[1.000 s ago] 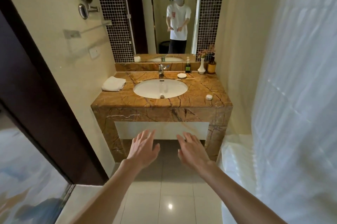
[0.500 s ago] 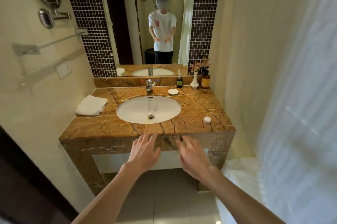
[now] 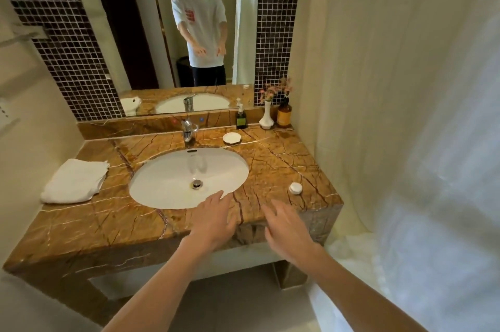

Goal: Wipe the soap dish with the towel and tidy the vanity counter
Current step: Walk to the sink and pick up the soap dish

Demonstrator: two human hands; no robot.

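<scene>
Fingers [image 3: 216, 200] of both hands spread wide, empty; folded towel [image 3: 74, 181] lies lengthwise front-to-back, soap dish [image 3: 232, 138] upright.

towel [image 3: 74, 181] left of sink [image 3: 186, 177], soap dish [image 3: 232, 138] behind it — bottles by back-right corner

soap dish [image 3: 232, 138]: small, round, white, empty, flat on the counter's back edge, just right of the tap.
towel [image 3: 75, 181]: white, folded, lying at the left end.
vanity counter [image 3: 273, 158]: brown veined marble.
</scene>
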